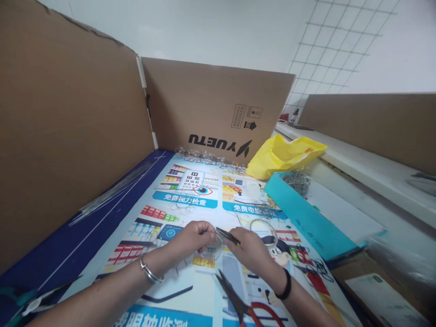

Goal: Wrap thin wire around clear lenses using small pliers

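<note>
My left hand (pixel 200 235), with a silver bracelet at its wrist, pinches a thin wire loop (pixel 220 250) near the middle of the printed mat (pixel 204 290). Just to its right, my right hand (pixel 247 243), with a black band at the wrist, is closed around dark pliers (pixel 227 235). The pliers' tip points left, close to the fingers of my left hand; whether it touches the wire is too small to tell. Below both hands lie scissors (pixel 238 302) with red handles, blades apart. A coil of wire (pixel 264 227) rests beyond my right hand.
Cardboard panels (pixel 211 100) stand behind and on the left. Straight wires (pixel 112 190) lie at left. A yellow bag (pixel 284 156) and a turquoise box (pixel 303 222) holding wire pieces are at right. Black loops (pixel 320 268) and a plastic-wrapped package (pixel 381 290) lie nearer.
</note>
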The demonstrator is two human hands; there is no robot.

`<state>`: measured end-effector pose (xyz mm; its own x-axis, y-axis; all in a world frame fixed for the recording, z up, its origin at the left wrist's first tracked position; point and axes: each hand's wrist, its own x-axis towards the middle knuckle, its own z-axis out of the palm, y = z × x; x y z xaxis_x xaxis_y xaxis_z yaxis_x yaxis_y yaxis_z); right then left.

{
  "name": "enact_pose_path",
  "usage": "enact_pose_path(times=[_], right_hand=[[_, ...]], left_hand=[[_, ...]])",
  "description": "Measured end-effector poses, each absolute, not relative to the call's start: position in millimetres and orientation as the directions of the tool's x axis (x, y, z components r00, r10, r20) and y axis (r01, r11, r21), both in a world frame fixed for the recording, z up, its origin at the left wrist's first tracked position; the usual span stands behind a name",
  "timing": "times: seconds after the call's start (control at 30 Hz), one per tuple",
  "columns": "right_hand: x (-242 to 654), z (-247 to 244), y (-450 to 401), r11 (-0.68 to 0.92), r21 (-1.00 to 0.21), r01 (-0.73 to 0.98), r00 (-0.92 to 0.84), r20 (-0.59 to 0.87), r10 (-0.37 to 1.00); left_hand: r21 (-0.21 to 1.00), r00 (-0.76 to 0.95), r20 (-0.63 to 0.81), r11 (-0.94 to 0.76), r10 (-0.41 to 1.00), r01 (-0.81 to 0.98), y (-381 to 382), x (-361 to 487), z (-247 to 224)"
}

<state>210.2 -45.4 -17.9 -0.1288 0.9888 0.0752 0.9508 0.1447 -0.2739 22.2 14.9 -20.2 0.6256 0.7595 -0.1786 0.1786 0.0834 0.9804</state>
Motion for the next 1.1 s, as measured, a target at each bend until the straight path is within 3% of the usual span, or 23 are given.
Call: enact_pose_path(times=[0.3, 0.63, 0.77, 0.87, 0.93, 1.1], right_hand=[[213, -15, -46, 0.249, -0.183, 0.951, -0.224, 0.146, 0.964], [211, -14, -47, 0.272, -0.078, 0.959, -0.254, 0.186, 0.949], [209, -13, -48, 0.235, -0.160, 0.959, -0.204, 0.193, 0.960], [209, -10, -48, 0.172, -0.272, 0.947, -0.131, 0.162, 0.978], [208, -6, -48, 0.132, -0.278, 0.952, -0.104, 0.114, 0.988], [192, 5, -47, 0.194, -0.089, 0.977, -0.192, 0.035, 0.981]], left_hand=[[0.977, 0.643, -0.165, 0.035, 0.748, 0.210, 16, 20, -18], [0.972, 0.666, -0.219, 0.099, 0.713, 0.214, 11, 17, -1], [0.980, 0.672, -0.179, 0.068, 0.718, 0.188, 19, 13, 9], [0.993, 0.589, -0.097, 0.039, 0.803, 0.111, 31, 4, 19], [0.999, 0.485, -0.051, 0.044, 0.873, 0.025, 40, -4, 26], [0.991, 0.344, 0.042, 0.004, 0.938, -0.132, 56, -24, 39]])
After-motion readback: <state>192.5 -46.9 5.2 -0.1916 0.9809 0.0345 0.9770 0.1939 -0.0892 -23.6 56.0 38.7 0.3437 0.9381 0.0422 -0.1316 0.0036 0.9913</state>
